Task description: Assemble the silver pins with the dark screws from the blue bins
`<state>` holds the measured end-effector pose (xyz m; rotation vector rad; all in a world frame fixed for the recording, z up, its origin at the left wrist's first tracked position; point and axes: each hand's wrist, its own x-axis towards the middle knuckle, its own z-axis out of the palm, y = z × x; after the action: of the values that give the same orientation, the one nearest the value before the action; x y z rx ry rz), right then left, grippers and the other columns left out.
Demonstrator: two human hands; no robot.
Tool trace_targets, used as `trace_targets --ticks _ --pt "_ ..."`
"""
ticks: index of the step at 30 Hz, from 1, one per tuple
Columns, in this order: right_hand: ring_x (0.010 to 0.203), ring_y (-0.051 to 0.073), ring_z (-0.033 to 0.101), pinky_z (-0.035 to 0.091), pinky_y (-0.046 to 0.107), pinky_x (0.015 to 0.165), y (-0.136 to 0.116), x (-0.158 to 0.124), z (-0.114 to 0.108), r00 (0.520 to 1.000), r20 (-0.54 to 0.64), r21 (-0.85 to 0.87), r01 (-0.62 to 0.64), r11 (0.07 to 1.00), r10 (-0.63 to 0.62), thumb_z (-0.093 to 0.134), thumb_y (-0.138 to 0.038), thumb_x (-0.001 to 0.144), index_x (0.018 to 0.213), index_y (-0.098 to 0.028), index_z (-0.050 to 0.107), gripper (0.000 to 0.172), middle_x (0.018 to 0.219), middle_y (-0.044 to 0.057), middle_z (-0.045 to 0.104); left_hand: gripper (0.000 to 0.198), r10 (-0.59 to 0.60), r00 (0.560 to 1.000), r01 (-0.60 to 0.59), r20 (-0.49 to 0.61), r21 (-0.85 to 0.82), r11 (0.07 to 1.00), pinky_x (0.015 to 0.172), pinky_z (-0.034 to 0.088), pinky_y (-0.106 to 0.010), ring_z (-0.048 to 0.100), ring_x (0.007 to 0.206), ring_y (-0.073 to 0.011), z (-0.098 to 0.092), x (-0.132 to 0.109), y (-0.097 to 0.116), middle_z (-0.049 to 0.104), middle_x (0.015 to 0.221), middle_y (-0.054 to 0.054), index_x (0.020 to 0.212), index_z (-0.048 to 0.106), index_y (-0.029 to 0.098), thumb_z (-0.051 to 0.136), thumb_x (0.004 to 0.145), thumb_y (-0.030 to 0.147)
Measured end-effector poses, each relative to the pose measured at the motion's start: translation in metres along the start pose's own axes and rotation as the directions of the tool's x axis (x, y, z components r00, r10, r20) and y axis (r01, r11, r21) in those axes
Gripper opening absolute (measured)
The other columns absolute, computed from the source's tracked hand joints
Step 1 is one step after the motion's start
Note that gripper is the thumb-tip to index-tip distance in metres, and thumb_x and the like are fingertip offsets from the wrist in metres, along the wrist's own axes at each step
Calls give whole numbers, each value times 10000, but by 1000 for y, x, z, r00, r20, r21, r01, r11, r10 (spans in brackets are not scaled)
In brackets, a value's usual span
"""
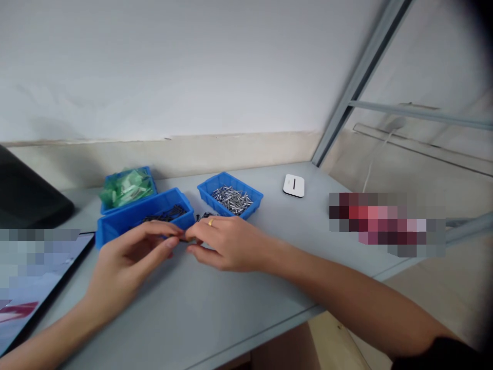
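Note:
Over the front of a blue bin point(106, 234) of dark, thin parts point(169, 211), my two hands meet. My left hand point(129, 257) pinches one end of a small, dark, slender piece point(182, 239) between thumb and fingertips. On its other end close the fingers of my right hand point(233, 244), which wears a ring. Fingers cover most of the piece, so its exact kind is unclear. Behind the right hand, a few dark parts point(204, 217) lie partly hidden. Another blue bin point(256, 203) holds many shiny metal pins or rivets point(233, 199).
At the back left, a third blue bin point(152, 177) holds green plastic packets point(131, 187). A white, rounded device point(294, 185) lies at the back right of the grey table point(185, 313). A screen point(38, 288) stands left, and a metal frame point(342, 113) rises right.

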<state>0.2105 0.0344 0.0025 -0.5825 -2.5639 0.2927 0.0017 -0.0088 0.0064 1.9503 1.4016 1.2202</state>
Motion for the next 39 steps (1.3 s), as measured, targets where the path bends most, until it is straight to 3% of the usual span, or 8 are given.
trace_targets --ticks 5,9,18,23,29,34,39 --pt "924 156 652 472 281 810 2 1 4 990 -124 -58 63 996 -70 380 -299 1020 1106 -158 574 255 1025 66 714 120 -92 996 92 5 -75 993 618 581 -238 684 632 -161 -3 1 1 741 749 21 819 691 249 699 781 363" --pt "906 128 641 474 252 834 2 0 4 971 -207 -124 93 988 -117 340 -267 1022 1163 -148 559 287 1030 56 711 184 -118 991 119 56 -24 993 615 559 -233 678 662 -174 -3 3 -5 726 710 0 814 703 213 711 775 392" --pt "925 127 610 471 248 829 5 -3 6 981 -103 -251 137 958 -167 333 -177 1013 1268 -213 571 351 970 30 660 132 -83 949 111 304 -77 991 653 556 -249 668 716 -177 3 6 -8 746 756 -6 779 757 214 672 786 316" --pt "887 118 607 478 239 769 4 -2 5 980 -64 -257 167 952 -189 329 -173 999 1177 -201 624 346 987 25 650 124 -114 936 151 334 -87 985 606 522 -224 633 667 -155 1 6 -3 707 695 12 724 755 216 677 770 301" --pt "849 124 581 466 244 741 5 -3 5 976 -50 -255 193 948 -212 361 -155 989 1149 -194 618 306 945 32 642 126 -227 917 290 328 -157 944 639 512 -232 617 687 -155 3 5 -5 691 704 16 716 744 221 690 763 324" --pt "857 129 582 467 244 783 7 -3 6 963 -142 -272 187 944 -231 377 -172 1002 1172 -188 606 285 895 19 661 189 -201 890 259 409 -91 962 650 535 -258 655 726 -186 -2 8 -9 739 784 -15 821 752 221 664 816 388" --pt "880 132 604 480 268 841 8 -2 7 961 -179 -262 161 951 -212 398 -269 1023 990 -163 627 254 914 40 671 243 -193 916 215 351 -26 976 622 522 -242 642 691 -178 -3 8 -8 718 734 -14 757 726 214 636 838 425"
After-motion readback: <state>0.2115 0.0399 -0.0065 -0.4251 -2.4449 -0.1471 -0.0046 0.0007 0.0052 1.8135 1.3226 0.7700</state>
